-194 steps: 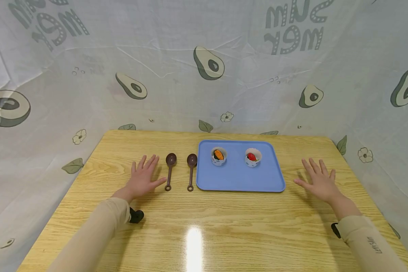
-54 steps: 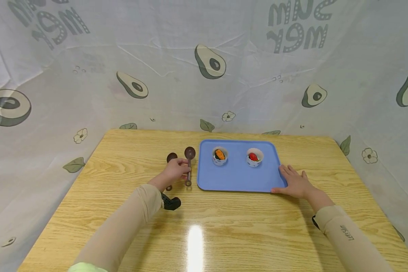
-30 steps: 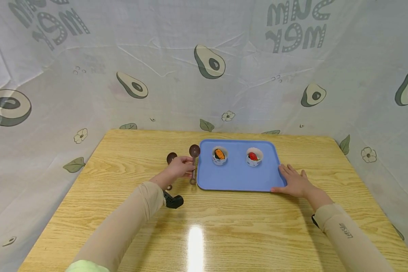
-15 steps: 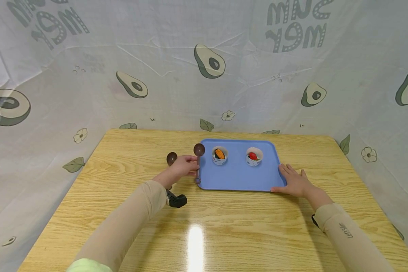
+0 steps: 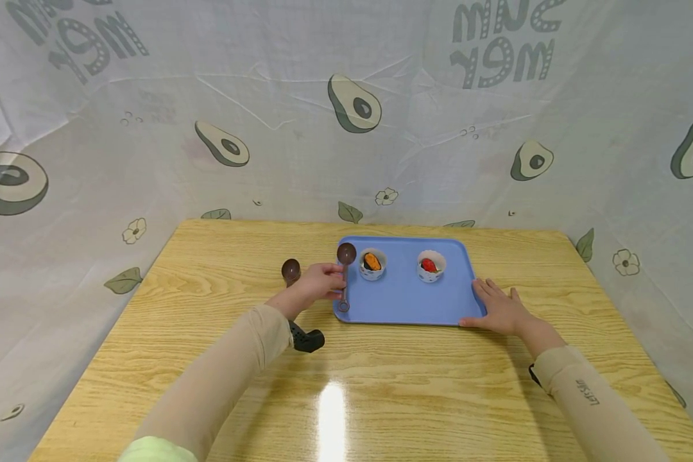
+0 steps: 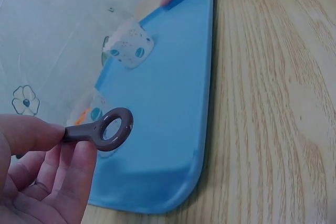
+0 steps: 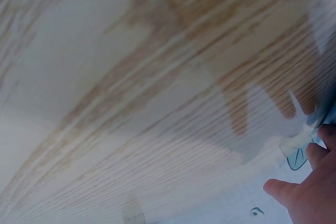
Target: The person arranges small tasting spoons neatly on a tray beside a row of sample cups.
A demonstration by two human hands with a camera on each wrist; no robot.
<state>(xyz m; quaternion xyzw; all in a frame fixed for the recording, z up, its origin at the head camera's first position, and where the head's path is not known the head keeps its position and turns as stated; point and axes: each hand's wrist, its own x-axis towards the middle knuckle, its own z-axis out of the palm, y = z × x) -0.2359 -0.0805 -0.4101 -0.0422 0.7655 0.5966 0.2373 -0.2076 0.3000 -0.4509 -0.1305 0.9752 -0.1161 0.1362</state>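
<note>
My left hand (image 5: 319, 283) pinches the handle of a dark brown spoon (image 5: 346, 254) above the left end of a blue tray (image 5: 404, 308). In the left wrist view the ring end of the spoon handle (image 6: 116, 129) sticks out past thumb and fingers. My right hand (image 5: 499, 310) rests against the tray's right edge with its fingers spread. On the tray stand two small patterned cups, one with an orange-topped piece (image 5: 372, 261), the other with a red-topped piece (image 5: 429, 265). A second brown spoon (image 5: 291, 269) lies on the table, its handle hidden behind my left hand.
The tray lies on a wood-grain table (image 5: 416, 391) near its far edge. A pale curtain (image 5: 300, 160) printed with avocados hangs behind and at both sides. A bright light reflection (image 5: 331, 417) shows on the table's front part.
My left hand went from lying open on the table to gripping the nearer-to-tray spoon, then carried it right over the tray. My right hand moved left onto the tray's edge.
</note>
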